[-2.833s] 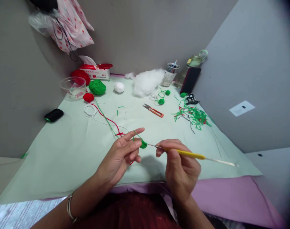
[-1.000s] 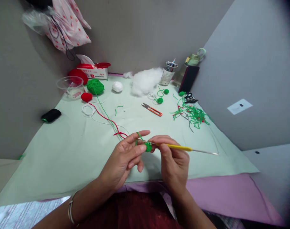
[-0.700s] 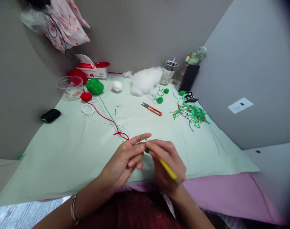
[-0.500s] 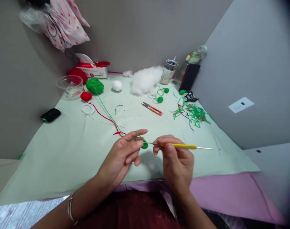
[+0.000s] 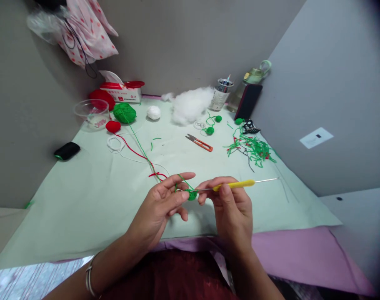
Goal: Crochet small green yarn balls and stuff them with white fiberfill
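Between thumb and fingers, my left hand (image 5: 165, 200) pinches a small green crochet piece (image 5: 192, 195). Green yarn (image 5: 140, 143) runs over its raised index finger and back to a green yarn ball (image 5: 124, 113). My right hand (image 5: 232, 208) is closed around the yellow handle of a crochet hook (image 5: 236, 185). The hook's thin metal shaft points left, its tip at the green piece; whether it sits inside a stitch is too small to tell. The hook's other metal end sticks out to the right.
Thread snips (image 5: 199, 142) lie mid-table, with white stuffing (image 5: 191, 106) behind. Yarn scraps (image 5: 255, 148) are heaped at right near a propped phone (image 5: 248, 101), a bottle (image 5: 255, 75) and a pen cup (image 5: 221, 95). At left stand a clear plastic cup (image 5: 91, 113), a red piece (image 5: 113, 126) and a tissue box (image 5: 124, 92).
The green piece and my left hand have shifted slightly right and down. My right hand has tilted the hook, its far end now higher, and the two hands are closer together.
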Tool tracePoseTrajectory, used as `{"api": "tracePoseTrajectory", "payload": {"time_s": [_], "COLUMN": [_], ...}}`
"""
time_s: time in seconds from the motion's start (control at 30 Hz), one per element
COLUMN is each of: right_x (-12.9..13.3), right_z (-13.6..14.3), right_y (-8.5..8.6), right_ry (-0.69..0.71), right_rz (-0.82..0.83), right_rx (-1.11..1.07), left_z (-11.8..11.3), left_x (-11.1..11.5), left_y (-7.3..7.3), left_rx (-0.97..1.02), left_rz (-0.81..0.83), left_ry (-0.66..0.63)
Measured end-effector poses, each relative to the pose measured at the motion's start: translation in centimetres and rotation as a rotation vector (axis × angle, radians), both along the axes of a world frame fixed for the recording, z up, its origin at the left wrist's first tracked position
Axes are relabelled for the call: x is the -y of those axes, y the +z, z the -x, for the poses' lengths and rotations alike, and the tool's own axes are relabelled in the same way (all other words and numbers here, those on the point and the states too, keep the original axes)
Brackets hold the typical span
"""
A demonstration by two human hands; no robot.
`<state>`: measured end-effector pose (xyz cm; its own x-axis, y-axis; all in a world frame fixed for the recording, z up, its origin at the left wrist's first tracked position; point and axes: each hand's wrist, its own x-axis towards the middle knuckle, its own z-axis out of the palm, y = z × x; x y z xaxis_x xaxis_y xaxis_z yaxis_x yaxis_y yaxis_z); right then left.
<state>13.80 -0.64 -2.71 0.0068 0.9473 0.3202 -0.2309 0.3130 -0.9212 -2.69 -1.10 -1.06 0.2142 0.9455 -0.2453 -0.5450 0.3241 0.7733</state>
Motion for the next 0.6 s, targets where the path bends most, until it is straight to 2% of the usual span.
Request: {"api": "tracePoseTrajectory", "payload": {"time_s": [0.1,0.2,0.27,0.33,0.4,0.47,0.6], "right_x": [0.8,1.4,1.5,1.4,1.2,1.0,0.3], "right_z": [-0.1,0.0,0.1,0.3,0.4,0.4,0.5], "right_y": [0.3,0.1,-0.4,-0.9,-1.1,-0.9,-0.1], "right_ry": [-0.096,-0.172,-0.220,-0.294,-0.343,-0.342,-0.201], "right_rz": [-0.120,-0.374,-0.526,-0.601,-0.600,-0.486,-0.186], "right_rx": [0.225,0.530,0.716,0.818,0.779,0.625,0.181], "left_z": [0.0,-0.3,-0.5,-0.7,-0.5,-0.3,0.1], "left_x": [0.2,0.5,0.6,0.6,0.3,0.0,-0.4], "left_y": [-0.3,-0.6,-0.6,-0.5,-0.3,-0.1,0.4], "left_rx": [-0.128,-0.213,-0.170,-0.042,0.095,0.176,0.162], "left_rz": [-0.077,-0.134,-0.116,-0.032,0.076,0.135,0.077], "left_ry": [0.048,0.098,0.121,0.080,-0.006,-0.054,-0.036]}}
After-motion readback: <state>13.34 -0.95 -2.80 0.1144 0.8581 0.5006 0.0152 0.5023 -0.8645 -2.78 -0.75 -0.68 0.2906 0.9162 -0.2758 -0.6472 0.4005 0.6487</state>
